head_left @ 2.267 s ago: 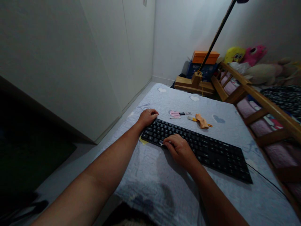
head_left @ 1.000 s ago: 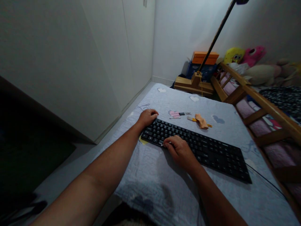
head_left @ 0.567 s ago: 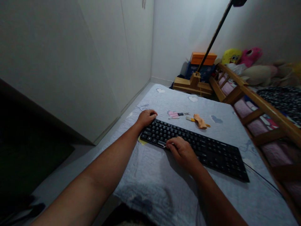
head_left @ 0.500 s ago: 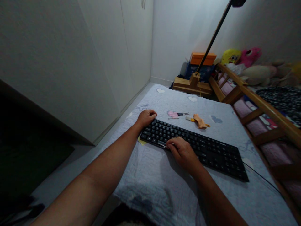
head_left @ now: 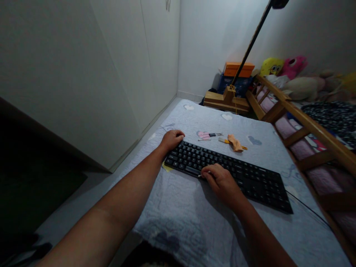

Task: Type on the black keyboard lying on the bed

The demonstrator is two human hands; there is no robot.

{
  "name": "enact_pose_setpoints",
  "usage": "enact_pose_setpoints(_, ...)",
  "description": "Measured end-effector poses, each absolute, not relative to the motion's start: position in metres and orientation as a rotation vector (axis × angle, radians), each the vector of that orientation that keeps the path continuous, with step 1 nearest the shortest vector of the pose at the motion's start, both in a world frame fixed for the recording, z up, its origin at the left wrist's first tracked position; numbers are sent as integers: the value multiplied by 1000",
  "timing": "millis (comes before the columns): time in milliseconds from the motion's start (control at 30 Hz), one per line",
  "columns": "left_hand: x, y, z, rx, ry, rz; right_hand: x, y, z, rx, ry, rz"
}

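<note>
A black keyboard (head_left: pixel 256 180) lies slantwise on the pale blue heart-patterned cloth (head_left: pixel 178 207). My left hand (head_left: pixel 172 139) is closed on its far left corner. My right hand (head_left: pixel 219 178) pinches a cotton swab (head_left: pixel 200 175), whose white tip is at the spacebar along the near edge; the fingers hide the rest of the swab. Beyond the keyboard lie a thin metal tool with a dark grip (head_left: pixel 213 135) and a second swab-like stick (head_left: pixel 204 139). Beside them is a yellow-handled brush (head_left: pixel 224 141) with an orange cloth (head_left: pixel 235 143) around it.
A yellow piece (head_left: pixel 167 168) shows under the keyboard's left end. The keyboard cable (head_left: pixel 308 209) runs off to the right. A wooden bed rail (head_left: pixel 308 120) borders the right side, a pale cabinet (head_left: pixel 119 81) the left. A pole on a wooden base (head_left: pixel 215 98) stands at the back.
My right hand has slid slightly right along the spacebar with the cotton swab. My left hand keeps its place on the keyboard corner. The whole view has shifted a little.
</note>
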State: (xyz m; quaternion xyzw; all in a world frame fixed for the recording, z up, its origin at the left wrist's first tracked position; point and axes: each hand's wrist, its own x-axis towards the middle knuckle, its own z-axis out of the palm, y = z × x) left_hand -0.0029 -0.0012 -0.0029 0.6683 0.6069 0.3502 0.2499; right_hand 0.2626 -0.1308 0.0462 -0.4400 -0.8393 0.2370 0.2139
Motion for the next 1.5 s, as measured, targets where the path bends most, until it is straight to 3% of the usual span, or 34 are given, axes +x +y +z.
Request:
enact_pose_setpoints(633, -2, -3, 0, 1799, 1660, 951, 263, -132, 38, -1157, -2263, 702)
enact_pose_setpoints(1500, -4, 0, -4, 1822, 1653, 948, 287, -127, 63, -1423, -2321, 786)
